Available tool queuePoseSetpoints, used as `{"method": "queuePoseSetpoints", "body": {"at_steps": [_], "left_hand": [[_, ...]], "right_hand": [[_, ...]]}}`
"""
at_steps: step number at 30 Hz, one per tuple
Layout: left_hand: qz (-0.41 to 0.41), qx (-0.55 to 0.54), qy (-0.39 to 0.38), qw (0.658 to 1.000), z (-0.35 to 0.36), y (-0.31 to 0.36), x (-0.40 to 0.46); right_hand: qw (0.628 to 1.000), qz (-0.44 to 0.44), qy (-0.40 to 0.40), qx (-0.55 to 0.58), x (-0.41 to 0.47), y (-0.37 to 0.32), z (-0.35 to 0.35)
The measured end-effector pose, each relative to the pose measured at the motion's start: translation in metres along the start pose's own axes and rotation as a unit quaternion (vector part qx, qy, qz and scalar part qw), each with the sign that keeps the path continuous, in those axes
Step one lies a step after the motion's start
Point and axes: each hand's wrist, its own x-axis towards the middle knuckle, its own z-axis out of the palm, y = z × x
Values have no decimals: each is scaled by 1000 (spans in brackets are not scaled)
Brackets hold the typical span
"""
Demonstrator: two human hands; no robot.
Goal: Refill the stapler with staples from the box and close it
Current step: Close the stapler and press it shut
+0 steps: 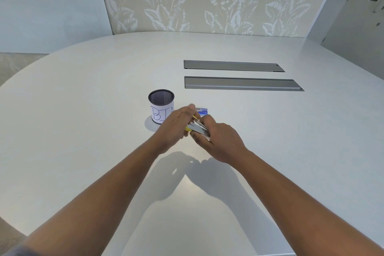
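Note:
A small stapler [198,129] with yellow parts and a shiny metal body is held above the white table, between both hands. My left hand [176,124] grips its left, yellow end, thumb stretched over the top. My right hand [218,141] holds the metal end from the right and below. My fingers hide most of the stapler, so I cannot tell whether it is open or closed. Just behind the hands, a small blue and white staple box [203,111] lies on the table.
A black mesh cup [161,106] with a paper label reading "BIN" stands left of the hands. Two long grey cable hatches [232,66] [241,83] are set into the table [83,110] farther back. A leaf-patterned wall stands behind the table.

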Motion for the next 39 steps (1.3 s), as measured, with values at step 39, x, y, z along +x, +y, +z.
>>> {"method": "queuePoseSetpoints", "body": {"at_steps": [39], "left_hand": [[26,189,-16,982,-31,-40,3]], "right_hand": [[988,35,12,152,-2,40,8]]}}
